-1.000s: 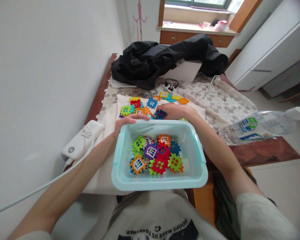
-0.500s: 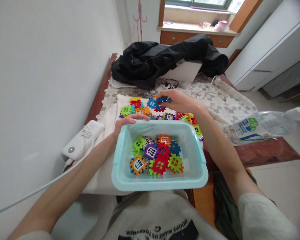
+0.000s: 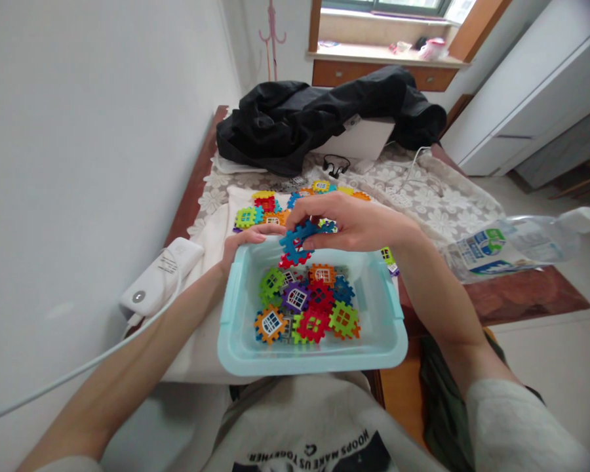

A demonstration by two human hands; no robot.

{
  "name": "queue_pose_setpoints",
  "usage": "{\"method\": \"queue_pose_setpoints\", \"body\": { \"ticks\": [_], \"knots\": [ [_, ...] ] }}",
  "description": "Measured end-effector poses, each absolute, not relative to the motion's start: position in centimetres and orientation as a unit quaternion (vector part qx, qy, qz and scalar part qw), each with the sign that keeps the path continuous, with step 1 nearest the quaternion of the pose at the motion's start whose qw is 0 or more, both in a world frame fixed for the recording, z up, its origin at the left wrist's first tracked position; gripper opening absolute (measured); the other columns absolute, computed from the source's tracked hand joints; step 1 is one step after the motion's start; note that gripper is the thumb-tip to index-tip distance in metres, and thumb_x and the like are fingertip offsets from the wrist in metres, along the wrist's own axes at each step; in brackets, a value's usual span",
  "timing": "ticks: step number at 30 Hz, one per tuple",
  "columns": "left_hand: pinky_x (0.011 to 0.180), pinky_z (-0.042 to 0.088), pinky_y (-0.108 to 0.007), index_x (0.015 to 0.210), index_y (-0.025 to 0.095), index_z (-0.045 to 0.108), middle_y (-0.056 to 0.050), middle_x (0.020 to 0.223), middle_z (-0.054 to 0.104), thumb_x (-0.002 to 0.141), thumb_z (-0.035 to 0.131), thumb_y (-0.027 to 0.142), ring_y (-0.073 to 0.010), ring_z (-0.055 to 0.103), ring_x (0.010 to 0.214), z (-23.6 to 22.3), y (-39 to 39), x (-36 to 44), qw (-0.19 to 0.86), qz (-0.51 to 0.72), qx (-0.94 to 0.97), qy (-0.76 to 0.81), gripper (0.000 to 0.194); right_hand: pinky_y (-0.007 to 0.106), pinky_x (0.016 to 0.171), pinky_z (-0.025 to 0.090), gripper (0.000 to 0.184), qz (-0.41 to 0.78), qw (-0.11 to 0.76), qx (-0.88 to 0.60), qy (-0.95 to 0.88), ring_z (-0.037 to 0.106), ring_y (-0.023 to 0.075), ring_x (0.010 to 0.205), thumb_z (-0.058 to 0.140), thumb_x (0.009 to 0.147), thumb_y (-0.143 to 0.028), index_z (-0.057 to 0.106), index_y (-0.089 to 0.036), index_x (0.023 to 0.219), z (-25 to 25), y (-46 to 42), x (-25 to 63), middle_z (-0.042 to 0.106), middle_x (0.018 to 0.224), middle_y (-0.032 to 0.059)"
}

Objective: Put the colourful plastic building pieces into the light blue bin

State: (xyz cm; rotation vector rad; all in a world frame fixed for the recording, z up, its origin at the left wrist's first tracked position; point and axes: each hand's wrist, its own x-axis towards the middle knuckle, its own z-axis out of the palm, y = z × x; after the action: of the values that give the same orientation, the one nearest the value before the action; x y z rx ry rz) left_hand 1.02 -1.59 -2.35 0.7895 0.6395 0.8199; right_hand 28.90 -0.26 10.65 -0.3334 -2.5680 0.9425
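Observation:
A light-blue plastic bin (image 3: pixel 229 328) with colorful toothed window-shaped building blocks inside stands in front of me. At its far left corner, my left hand (image 3: pixel 250 238) holds the rim, fingers lying along the edge. My right hand (image 3: pixel 341 219) is closed over the bin's far side, pinching a blue building block (image 3: pixel 295 244). A red block (image 3: pixel 295 261) shows just under the blue one, seemingly held with it. Within the bin lie orange, green, purple, red and blue pieces, including a purple block (image 3: pixel 296 297). More blocks (image 3: pixel 263 202) lie behind the bin, partly hidden by my hands.
A white power adapter (image 3: pixel 160 272) with a cable is at left by the wall. A clear plastic bottle (image 3: pixel 521 246) lies at right. Black clothing (image 3: pixel 285 124) partly covers a pale laptop-like panel (image 3: pixel 361 141) at the back; black earphones (image 3: pixel 335 166) rest before it.
My right hand has come from the blocks behind the bin toward me, bringing the blue and red pieces over the bin's far rim. My left hand stays at the rim.

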Motion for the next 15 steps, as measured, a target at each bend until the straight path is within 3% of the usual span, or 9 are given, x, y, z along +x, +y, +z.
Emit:
{"method": "queue_pose_setpoints", "body": {
  "ticks": [5, 11, 15],
  "knots": [
    [0.071, 0.067, -0.034, 0.094, 0.013, 0.087, -0.01, 0.091, 0.086, 0.065, 0.084, 0.035, -0.0277, 0.08, 0.075, -1.7, -1.6, 1.2, 0.776, 0.392, 0.391, 0.302, 0.037, 0.028, 0.089, 0.055, 0.023, 0.381, 0.154, -0.1, -0.906, 0.07, 0.0177, 0.103, 0.071, 0.109, -0.032, 0.072, -0.019, 0.128, 10.6, -1.2, 28.2, 0.079, 0.121, 0.0077],
    [0.069, 0.067, -0.035, 0.098, 0.012, 0.086, -0.013, 0.096, 0.086, 0.064, 0.076, 0.032, -0.0336, 0.083, 0.087, -2.3, -1.7, 1.4, 0.764, 0.413, 0.377, 0.323, 0.041, 0.029, 0.091, 0.056, 0.019, 0.398, 0.136, -0.111, -0.9, 0.07, 0.0183, 0.106, 0.07, 0.109, -0.028, 0.071, -0.019, 0.126, 9.9, -1.2, 27.3, 0.078, 0.122, 0.009],
    [0.071, 0.067, -0.035, 0.095, 0.013, 0.085, -0.011, 0.092, 0.086, 0.065, 0.075, 0.031, -0.0328, 0.084, 0.088, -2.8, -1.6, 1.3, 0.762, 0.423, 0.368, 0.324, 0.036, 0.029, 0.09, 0.056, 0.019, 0.413, 0.128, -0.107, -0.895, 0.069, 0.0171, 0.103, 0.071, 0.107, -0.027, 0.07, -0.018, 0.124, 9.6, -1.1, 27.0, 0.077, 0.121, 0.0083]
  ]
}}
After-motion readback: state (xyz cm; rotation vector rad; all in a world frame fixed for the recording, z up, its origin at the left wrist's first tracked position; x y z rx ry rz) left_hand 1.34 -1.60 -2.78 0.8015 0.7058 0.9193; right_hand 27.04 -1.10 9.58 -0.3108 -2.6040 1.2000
